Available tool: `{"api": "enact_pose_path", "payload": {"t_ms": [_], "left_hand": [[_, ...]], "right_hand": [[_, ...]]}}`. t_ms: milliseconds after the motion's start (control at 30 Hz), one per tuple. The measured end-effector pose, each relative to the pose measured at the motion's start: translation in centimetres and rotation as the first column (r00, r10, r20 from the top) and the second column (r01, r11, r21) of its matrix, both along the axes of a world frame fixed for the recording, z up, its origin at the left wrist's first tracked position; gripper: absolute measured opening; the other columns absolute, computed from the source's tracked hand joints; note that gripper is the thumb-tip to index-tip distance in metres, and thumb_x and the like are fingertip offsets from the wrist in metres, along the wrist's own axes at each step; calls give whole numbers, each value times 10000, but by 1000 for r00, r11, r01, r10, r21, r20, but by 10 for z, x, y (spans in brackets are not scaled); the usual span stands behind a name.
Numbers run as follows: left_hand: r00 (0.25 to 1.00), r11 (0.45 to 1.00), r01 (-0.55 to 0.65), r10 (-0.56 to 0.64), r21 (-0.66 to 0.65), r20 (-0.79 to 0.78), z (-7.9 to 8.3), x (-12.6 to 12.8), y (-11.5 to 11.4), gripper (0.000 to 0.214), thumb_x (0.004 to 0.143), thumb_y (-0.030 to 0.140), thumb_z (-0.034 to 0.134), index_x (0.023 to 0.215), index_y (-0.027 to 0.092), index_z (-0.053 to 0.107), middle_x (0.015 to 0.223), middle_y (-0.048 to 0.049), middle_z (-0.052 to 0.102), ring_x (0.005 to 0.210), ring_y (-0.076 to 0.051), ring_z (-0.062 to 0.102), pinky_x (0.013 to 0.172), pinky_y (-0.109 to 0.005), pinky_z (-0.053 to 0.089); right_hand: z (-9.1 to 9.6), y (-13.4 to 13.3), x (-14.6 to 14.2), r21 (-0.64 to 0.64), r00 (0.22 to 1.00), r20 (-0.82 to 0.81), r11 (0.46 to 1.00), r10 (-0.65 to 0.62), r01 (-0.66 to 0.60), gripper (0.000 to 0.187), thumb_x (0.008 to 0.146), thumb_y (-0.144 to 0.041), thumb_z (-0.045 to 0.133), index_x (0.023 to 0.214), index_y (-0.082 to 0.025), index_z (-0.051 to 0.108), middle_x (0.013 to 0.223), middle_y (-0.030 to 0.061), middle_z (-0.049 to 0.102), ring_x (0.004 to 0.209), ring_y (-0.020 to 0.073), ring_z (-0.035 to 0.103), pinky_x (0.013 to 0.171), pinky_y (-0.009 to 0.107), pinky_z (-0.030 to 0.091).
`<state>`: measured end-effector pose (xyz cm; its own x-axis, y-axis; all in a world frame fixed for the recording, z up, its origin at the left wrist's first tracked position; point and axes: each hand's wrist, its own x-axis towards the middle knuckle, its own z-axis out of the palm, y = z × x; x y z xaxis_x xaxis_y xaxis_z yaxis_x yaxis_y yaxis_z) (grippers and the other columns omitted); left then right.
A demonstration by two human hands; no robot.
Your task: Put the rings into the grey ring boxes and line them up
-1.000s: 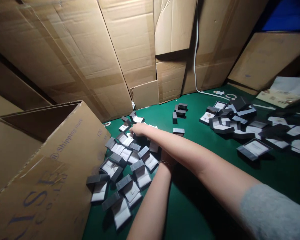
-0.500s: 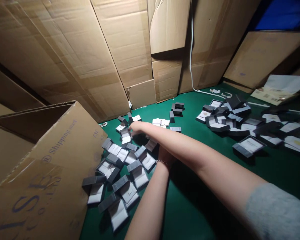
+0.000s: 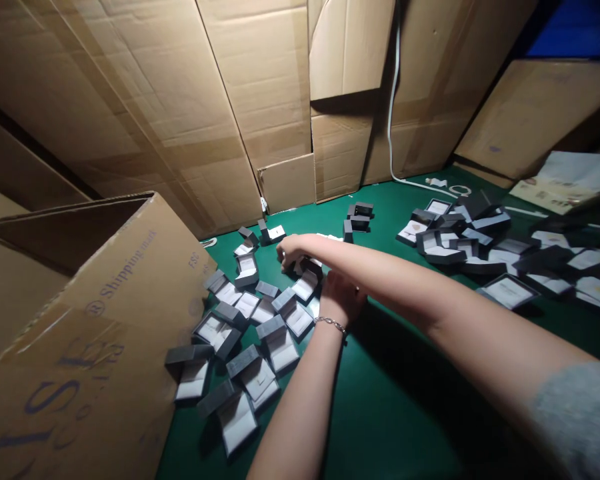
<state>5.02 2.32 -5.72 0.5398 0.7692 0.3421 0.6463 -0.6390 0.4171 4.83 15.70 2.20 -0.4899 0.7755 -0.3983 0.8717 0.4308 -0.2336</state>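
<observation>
Several small grey jewellery boxes (image 3: 260,320) with white linings lie open on the green table (image 3: 395,400) beside a big cardboard carton. My right hand (image 3: 291,248) reaches across to the far side of this heap, fingers curled around an open grey box (image 3: 307,280). My left hand (image 3: 341,297), with a bracelet at the wrist, sits just under my right forearm. Its fingers are closed and partly hidden, and what they hold I cannot make out.
A large brown shipping carton (image 3: 80,320) lies tipped at the left. Cardboard sheets (image 3: 260,100) wall off the back. A second heap of open grey boxes (image 3: 480,247) covers the right side. A white cable (image 3: 395,100) hangs down the back wall.
My right hand has pulled back to the right, dragging an open box with it. My left hand has come out from under the forearm and now shows more clearly.
</observation>
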Motion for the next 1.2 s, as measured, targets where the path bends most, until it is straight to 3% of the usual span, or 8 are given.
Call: {"api": "enact_pose_path", "payload": {"t_ms": [133, 433, 633, 833, 1000, 1067, 1133, 1200], "left_hand": [[997, 997, -70, 69, -29, -21, 2, -3, -4, 241, 849, 308, 497, 1017, 170, 600, 1073, -126, 591, 1017, -268, 540, 869, -409, 492], [997, 998, -56, 54, -30, -55, 1, -2, -4, 324, 861, 293, 470, 1155, 178, 546, 1078, -125, 548, 1011, -263, 502, 853, -394, 483], [996, 997, -72, 71, -27, -52, 1, -1, -4, 227, 871, 291, 464, 1020, 162, 576, 1049, -132, 540, 1000, -266, 506, 821, -393, 491], [997, 998, -66, 66, -15, -40, 2, -1, -6, 181, 884, 312, 455, 874, 168, 563, 1015, -114, 547, 989, -253, 509, 827, -380, 494], [996, 997, -74, 73, -19, -41, 2, 0, -6, 165, 881, 314, 459, 857, 180, 550, 1016, -103, 545, 977, -243, 506, 829, -380, 491], [997, 997, -69, 69, -23, -35, 2, 0, -6, 157, 880, 302, 456, 869, 178, 551, 1032, -107, 542, 985, -246, 504, 833, -386, 488], [998, 998, -55, 55, -37, -1, 1, 0, -6, 149, 878, 289, 456, 879, 175, 552, 1031, -114, 538, 986, -253, 502, 833, -398, 482], [998, 998, -28, 31, -53, 59, 2, 0, -6, 140, 878, 280, 457, 862, 179, 553, 1009, -112, 534, 980, -254, 500, 839, -409, 472]], "right_hand": [[2, 3, 31, -6, 992, 101, 997, -72, 73, 671, 558, -435, 802, 1164, -203, 634, 1148, 105, 661, 957, 288, 619, 731, 337, 503], [-9, -12, 66, -104, 918, -170, 933, -359, 345, 485, 626, -123, 712, 1108, -134, 652, 895, 33, 703, 564, 67, 548, 555, 200, 399], [-4, -24, 77, 70, 962, -67, 961, -264, 268, 600, 598, -194, 784, 1174, -177, 614, 1067, 78, 674, 747, 137, 614, 615, 228, 424], [-3, -24, 114, 70, 949, 66, 950, -308, 304, 677, 622, -317, 799, 1248, -214, 561, 1198, 104, 630, 964, 239, 634, 699, 267, 473], [11, -29, 137, 143, 906, -109, 895, -410, 422, 461, 728, -345, 712, 1141, -174, 600, 1131, 109, 657, 992, 243, 621, 807, 291, 465], [28, -52, 129, 328, 829, -359, 774, -429, 542, 376, 784, -339, 640, 1104, -155, 569, 1150, 132, 631, 1034, 249, 591, 868, 324, 452], [46, -96, 108, 343, 616, -707, 592, -349, 729, 263, 892, -349, 452, 1080, -179, 520, 1055, 105, 642, 957, 208, 606, 837, 328, 470], [60, -157, 81, 226, 401, -903, 628, -151, 745, 284, 945, -389, 276, 1056, -233, 486, 943, 59, 652, 839, 175, 626, 760, 321, 500]]}}
